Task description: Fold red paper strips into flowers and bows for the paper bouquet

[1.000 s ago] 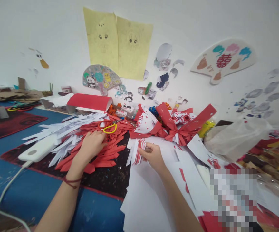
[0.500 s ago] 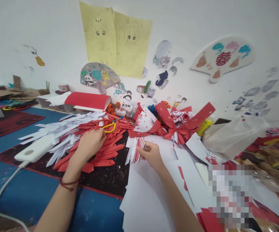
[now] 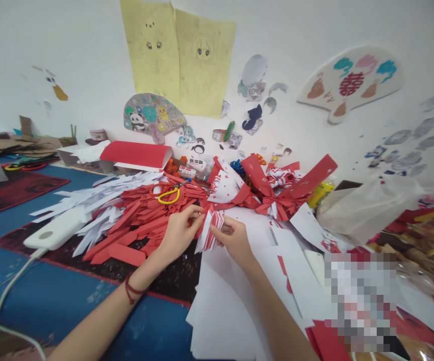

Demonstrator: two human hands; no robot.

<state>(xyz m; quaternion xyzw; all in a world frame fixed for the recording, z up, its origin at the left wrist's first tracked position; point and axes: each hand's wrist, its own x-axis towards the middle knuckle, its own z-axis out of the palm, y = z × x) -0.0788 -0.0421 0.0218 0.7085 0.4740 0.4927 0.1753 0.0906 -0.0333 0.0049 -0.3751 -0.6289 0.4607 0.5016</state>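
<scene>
My right hand (image 3: 235, 239) pinches a bundle of pleated red-and-white paper (image 3: 208, 234) by its right side. The pleats stand on edge above the white sheets. At the bundle's upper left edge is my left hand (image 3: 179, 231), thumb and fingers curled together against the paper. A dark red cord circles my left wrist. Behind the left hand, scissors with a yellow handle (image 3: 169, 196) lie on a heap of cut red paper strips (image 3: 142, 228). White paper strips (image 3: 100, 198) spread out to the left of the red ones.
A white power strip (image 3: 57, 229) with its cable lies left. White sheets (image 3: 232, 306) stretch toward me. Red-and-white paper bouquets (image 3: 277, 193) and a red paper-covered box (image 3: 136, 154) stand by the wall. A whitish plastic bag (image 3: 367, 203) and clutter occupy the right.
My left hand has left the scissors on the red strips and moved right to the pleated paper. My right hand still holds the paper in nearly the same place.
</scene>
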